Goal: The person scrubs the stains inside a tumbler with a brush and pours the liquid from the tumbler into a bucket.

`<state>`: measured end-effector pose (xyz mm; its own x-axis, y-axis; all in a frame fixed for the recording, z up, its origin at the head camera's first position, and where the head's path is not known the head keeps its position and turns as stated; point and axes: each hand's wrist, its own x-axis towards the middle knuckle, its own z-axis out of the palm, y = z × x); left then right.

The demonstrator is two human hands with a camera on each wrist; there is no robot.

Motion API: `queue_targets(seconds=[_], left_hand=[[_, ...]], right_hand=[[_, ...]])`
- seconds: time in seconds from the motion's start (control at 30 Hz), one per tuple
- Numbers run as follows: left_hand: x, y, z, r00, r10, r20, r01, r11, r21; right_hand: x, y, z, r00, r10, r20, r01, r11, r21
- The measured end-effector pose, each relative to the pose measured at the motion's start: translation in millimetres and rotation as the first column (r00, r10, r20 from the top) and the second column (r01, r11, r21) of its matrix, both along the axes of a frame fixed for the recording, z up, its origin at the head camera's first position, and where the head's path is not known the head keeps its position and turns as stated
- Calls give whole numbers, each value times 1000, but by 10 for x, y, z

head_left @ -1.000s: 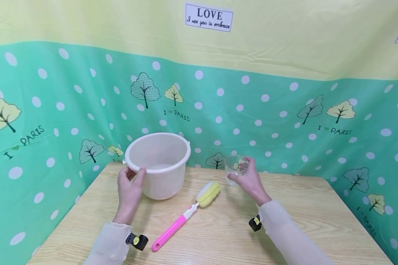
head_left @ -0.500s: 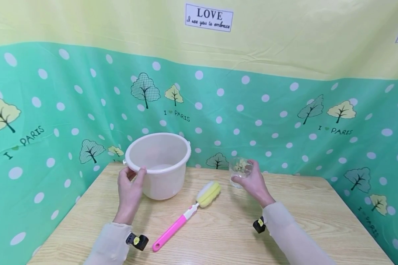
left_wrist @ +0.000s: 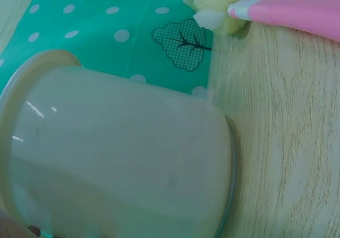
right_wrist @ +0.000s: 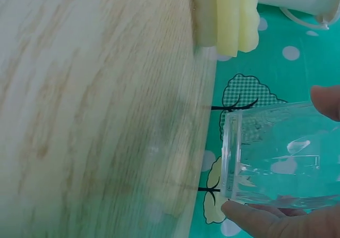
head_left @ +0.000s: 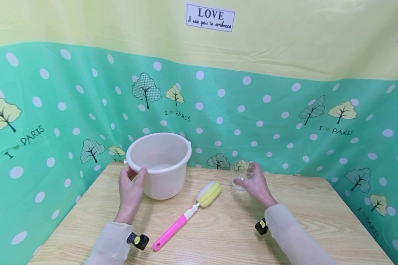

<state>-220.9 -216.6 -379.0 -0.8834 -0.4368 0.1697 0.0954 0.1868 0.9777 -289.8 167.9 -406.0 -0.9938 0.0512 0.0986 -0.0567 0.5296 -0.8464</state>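
Note:
My left hand (head_left: 131, 191) pinches the front left rim of a white plastic bucket (head_left: 166, 182), thumb outside and fingers toward the handle lug. The bucket stands upright at the back left; its wall (left_wrist: 117, 147) fills most of the left wrist view. In my right hand (head_left: 257, 186) is a clear drinking glass (head_left: 237, 180), gripped round its side near the back edge. The right wrist view shows the glass base (right_wrist: 229, 155) close to the tabletop, with a thumb and fingers on either side. Between the hands lies a sponge bottle brush (head_left: 174, 230) with a pink handle and yellow-white head.
The light wooden table (head_left: 305, 221) backs onto a green and yellow printed cloth (head_left: 268, 110), which also hangs along both sides. The brush's sponge head (head_left: 209, 194) lies between the bucket and the glass.
The right hand has carried the glass a little to the right and lower, toward the tabletop. The left hand, bucket and brush have stayed in place.

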Motion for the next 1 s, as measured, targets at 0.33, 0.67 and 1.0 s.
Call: queue_targets(seconds=[0.33, 0.67, 1.0], left_hand=[[1, 2, 13, 1000, -4, -12, 4, 1000, 3], [1, 8, 5, 1000, -3, -23, 3, 1000, 5], [-5, 3, 0, 1000, -3, -14, 3, 1000, 5]], right_hand=[[-9, 27, -42, 999, -2, 54, 2, 1000, 15], [-7, 50, -50, 996, 1, 90, -2, 1000, 14], [-7, 60, -105, 993, 3, 114, -5, 1000, 15]])
